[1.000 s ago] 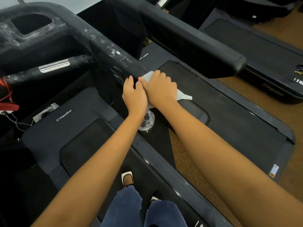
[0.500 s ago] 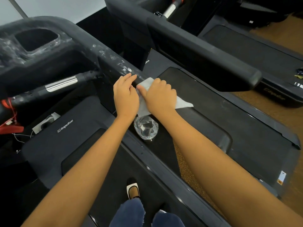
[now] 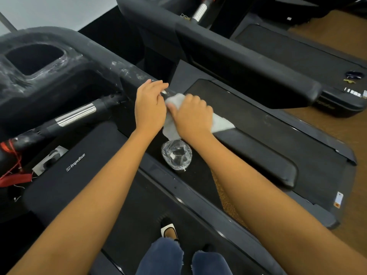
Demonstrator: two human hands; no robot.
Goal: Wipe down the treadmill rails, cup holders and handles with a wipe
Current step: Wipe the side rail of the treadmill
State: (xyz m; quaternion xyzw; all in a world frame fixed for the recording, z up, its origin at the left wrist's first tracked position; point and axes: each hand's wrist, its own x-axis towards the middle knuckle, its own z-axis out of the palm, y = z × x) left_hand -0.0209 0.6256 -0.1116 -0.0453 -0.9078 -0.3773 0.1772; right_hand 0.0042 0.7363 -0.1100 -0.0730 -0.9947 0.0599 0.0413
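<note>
Both hands meet at the middle of the frame on the near treadmill's side rail (image 3: 127,71). The right hand (image 3: 191,116) has its fingers curled over a bunched white wipe (image 3: 222,123) and presses it onto the rail top. The left hand (image 3: 150,105) lies just beside it with fingers nearly straight, resting on the rail and touching the wipe's upper edge.

That rail is what the coming move turns on. Its long axis runs diagonally, from the console at upper left down to its padded end at lower right. The stretch above and left of the hands carries white smears and looks unwiped, while the stretch below and right of them looks clean. So the remaining work probably lies up-left along the axis, and the left hand is the nearer one. The wipe is under the right hand, however, and the left hand sits between it and the smears, so it would likely have to lift or slide ahead.

Further up-left is the cup holder (image 3: 33,58), its rim also streaked white. Below it the pulse-grip handle (image 3: 75,116), with its silver band, points toward the left hand.

A clear crumpled plastic object (image 3: 176,154) sits just below the hands. Whether it is a bottle or a wrapper, and whether either hand holds it, I cannot tell.
</note>
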